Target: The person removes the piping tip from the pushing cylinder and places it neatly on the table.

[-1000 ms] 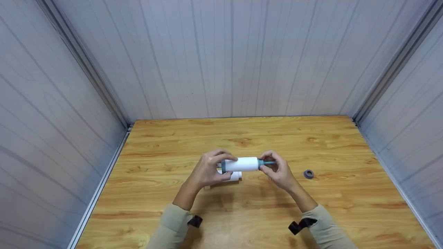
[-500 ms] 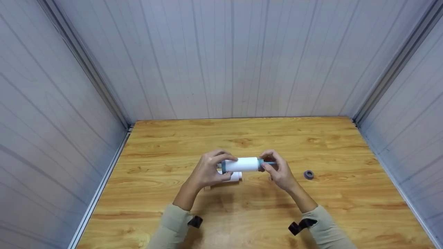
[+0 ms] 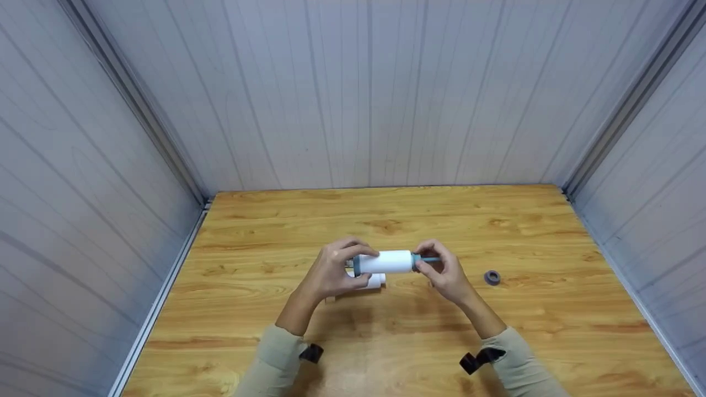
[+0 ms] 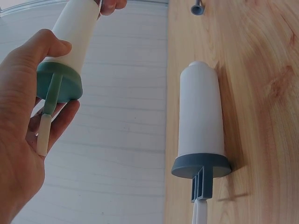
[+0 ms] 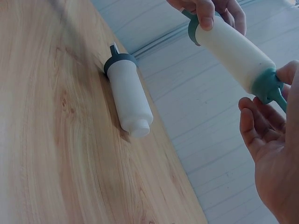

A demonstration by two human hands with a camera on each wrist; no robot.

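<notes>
A white roller (image 3: 384, 262) with teal end caps is held level above the wooden table (image 3: 386, 331). My left hand (image 3: 357, 266) grips its left end, thumb and fingers curled round the teal cap (image 4: 60, 85) and its thin stem. At the right end my right hand (image 3: 423, 264) pinches the other teal cap (image 5: 265, 85), where a teal stem sticks out. A second white roller (image 3: 375, 282) with a grey-blue cap (image 4: 202, 167) lies on the table just below the held one.
A small grey ring (image 3: 491, 277) lies on the table to the right of my right hand. Grey panel walls (image 3: 353, 94) close in the table at the back and on both sides.
My right hand's fingers have shifted slightly on the right end cap. The roller and my left hand stay where they were.
</notes>
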